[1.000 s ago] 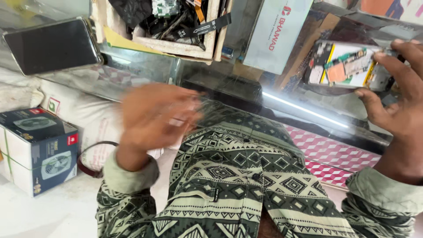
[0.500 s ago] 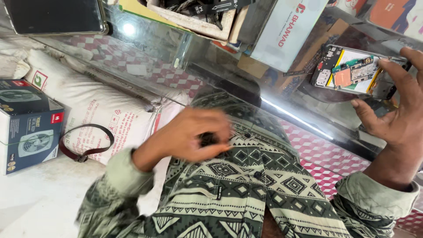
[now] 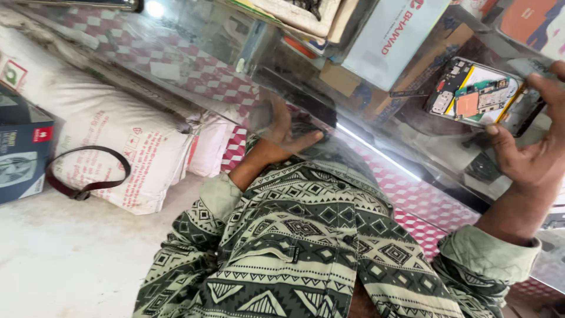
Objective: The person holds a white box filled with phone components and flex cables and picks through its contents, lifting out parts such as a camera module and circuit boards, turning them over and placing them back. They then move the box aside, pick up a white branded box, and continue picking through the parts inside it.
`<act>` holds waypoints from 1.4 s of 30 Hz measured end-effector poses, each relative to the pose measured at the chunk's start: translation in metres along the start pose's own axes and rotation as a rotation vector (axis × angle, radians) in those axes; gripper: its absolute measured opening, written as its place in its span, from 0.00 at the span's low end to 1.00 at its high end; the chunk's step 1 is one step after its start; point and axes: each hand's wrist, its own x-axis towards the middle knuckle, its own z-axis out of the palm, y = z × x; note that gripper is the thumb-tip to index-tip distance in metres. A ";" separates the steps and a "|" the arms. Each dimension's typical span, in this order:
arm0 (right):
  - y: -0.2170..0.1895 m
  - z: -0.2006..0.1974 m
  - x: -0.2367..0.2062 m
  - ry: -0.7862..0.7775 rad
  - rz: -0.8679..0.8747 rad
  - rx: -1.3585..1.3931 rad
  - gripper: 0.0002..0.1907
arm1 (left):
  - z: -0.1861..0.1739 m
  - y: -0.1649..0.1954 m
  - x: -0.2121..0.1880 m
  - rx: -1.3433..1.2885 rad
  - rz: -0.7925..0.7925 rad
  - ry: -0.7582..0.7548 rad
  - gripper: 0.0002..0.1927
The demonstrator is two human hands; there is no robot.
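1. My right hand grips an opened phone at about two o'clock, thumb on its lower edge, fingers on the far side; its circuit board and orange patch face me.
2. My left hand reaches under the glass counter near twelve o'clock, blurred behind the pane; I cannot tell its grip.
3. At nine o'clock, a brown strap loop lies against a white sack, beside a dark blue box.

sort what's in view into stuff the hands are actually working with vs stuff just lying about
In hand:
opened phone, held in the right hand
glass counter, left hand reaching under it

Lying about:
white sack
dark strap
blue box
grey carton
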 end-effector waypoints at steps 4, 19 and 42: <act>0.003 0.000 -0.001 -0.005 0.011 -0.026 0.32 | 0.026 0.003 0.009 -0.037 0.013 -0.155 0.66; 0.017 -0.009 -0.002 0.043 -0.089 -0.218 0.36 | 0.030 0.016 -0.021 -0.645 -0.043 0.514 0.62; -0.024 -0.018 0.005 0.104 -0.156 -0.175 0.34 | 0.065 0.067 0.011 0.117 0.096 -0.804 0.29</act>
